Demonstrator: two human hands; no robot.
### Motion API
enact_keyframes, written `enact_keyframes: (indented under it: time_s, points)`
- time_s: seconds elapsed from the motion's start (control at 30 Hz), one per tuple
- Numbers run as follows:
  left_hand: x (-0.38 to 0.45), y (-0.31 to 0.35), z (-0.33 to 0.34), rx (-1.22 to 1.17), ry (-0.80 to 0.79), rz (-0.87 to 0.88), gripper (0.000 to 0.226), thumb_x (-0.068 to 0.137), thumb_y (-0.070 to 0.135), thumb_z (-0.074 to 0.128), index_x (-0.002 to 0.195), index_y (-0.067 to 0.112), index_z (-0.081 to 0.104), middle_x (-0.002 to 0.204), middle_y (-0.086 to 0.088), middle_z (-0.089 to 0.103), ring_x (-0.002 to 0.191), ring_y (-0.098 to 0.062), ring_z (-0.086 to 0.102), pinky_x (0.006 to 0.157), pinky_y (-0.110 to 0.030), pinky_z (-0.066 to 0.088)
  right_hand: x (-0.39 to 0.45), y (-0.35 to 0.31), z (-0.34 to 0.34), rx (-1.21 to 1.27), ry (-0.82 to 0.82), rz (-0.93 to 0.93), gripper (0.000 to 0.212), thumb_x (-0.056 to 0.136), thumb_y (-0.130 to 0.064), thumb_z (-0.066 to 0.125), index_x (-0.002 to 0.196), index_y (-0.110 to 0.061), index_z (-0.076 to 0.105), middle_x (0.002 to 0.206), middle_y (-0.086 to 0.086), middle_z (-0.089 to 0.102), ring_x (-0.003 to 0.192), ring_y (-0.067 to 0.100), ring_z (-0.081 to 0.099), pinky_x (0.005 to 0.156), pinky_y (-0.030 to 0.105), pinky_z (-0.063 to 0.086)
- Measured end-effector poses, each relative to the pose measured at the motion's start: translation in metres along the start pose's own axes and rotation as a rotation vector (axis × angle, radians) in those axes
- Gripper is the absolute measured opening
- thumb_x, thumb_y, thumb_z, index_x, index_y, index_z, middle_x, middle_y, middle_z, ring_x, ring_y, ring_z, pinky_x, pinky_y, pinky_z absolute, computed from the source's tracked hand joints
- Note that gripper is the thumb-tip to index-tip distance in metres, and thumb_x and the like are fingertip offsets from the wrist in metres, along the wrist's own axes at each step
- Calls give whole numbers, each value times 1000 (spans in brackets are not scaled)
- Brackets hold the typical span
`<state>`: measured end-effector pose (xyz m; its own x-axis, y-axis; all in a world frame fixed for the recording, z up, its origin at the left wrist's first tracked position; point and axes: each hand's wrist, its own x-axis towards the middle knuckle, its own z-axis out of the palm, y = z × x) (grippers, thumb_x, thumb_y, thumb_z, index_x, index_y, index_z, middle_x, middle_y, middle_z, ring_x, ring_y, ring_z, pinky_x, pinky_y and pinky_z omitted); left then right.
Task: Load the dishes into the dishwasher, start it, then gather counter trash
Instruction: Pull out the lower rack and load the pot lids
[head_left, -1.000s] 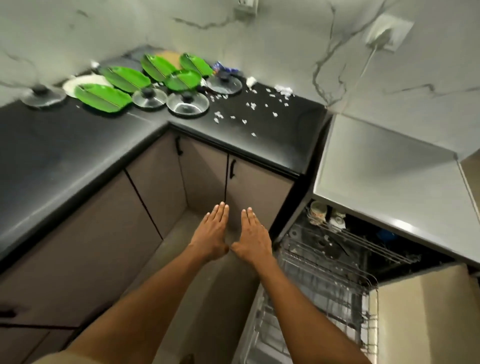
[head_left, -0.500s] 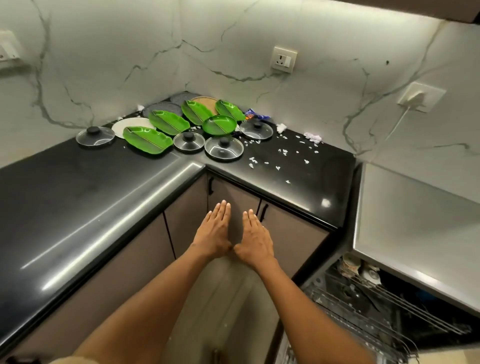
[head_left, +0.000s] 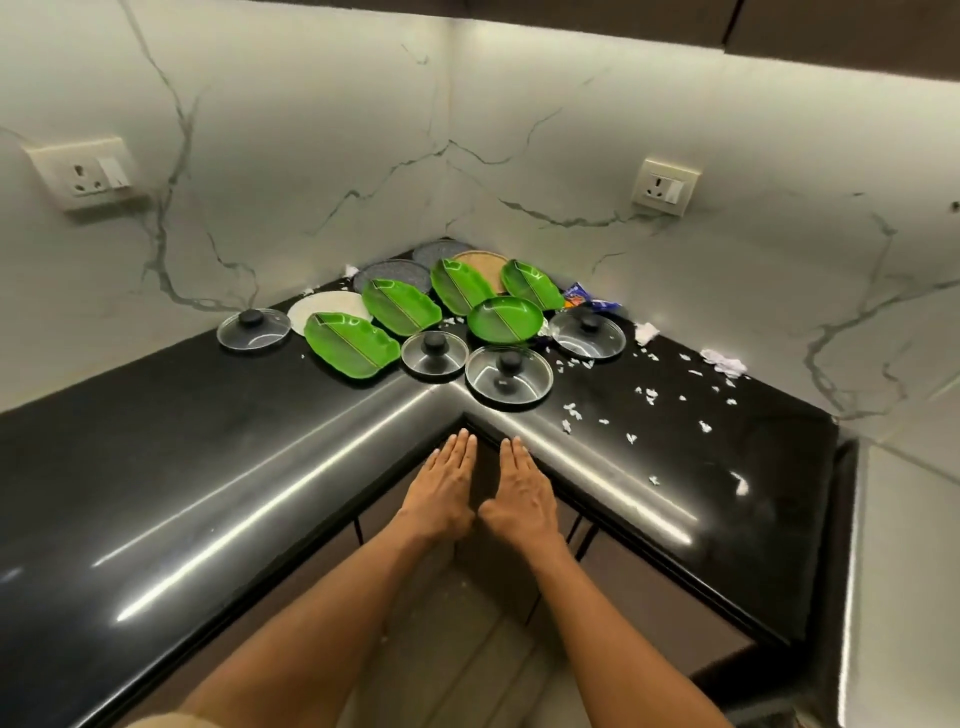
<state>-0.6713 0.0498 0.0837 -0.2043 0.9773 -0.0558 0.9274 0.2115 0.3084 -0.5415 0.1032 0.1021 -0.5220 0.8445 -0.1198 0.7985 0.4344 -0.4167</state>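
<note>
Both hands are held out flat, palms down, fingers straight and together, grasping nothing: the left hand (head_left: 441, 488) and right hand (head_left: 519, 493) hover side by side, thumbs near each other, just in front of the inner corner of the black L-shaped surface (head_left: 208, 467).

The dishes lie at 12 o'clock from the hands, in the far corner against the marble wall: 5 green plates (head_left: 347, 344), a white plate (head_left: 324, 307), 2 grey plates (head_left: 390, 273) and a tan one (head_left: 480, 260), overlapping. 4 glass lids (head_left: 508, 374) lie around them, the nearest close to the surface's rounded edge.

Paper scraps (head_left: 649, 395) are scattered at 1 to 2 o'clock, with a blue wrapper (head_left: 584, 297) beside the plates. The surface at 9 o'clock is bare.
</note>
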Motion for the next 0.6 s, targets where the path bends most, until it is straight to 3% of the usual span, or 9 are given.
enact_keyframes:
  time_s: [0.47,0.6]
  points:
    - [129,-73,-18,-2,-20,-98,102,89,38,59,159,9,-9,167,-9,-13,155,-20,-11,126,-35,-1,152,-20,3,-52,-76,-100,100,84,-28,62,162,-12,3,170,6,-2,157,16,0,127,35,10]
    - [170,-102,-22,-13,-41,-114,101,85,29,58,159,8,-8,168,-10,-11,155,-20,-9,126,-36,2,202,-30,6,-86,-110,-94,99,84,-28,62,162,-11,2,170,8,-1,157,18,-1,127,36,9]
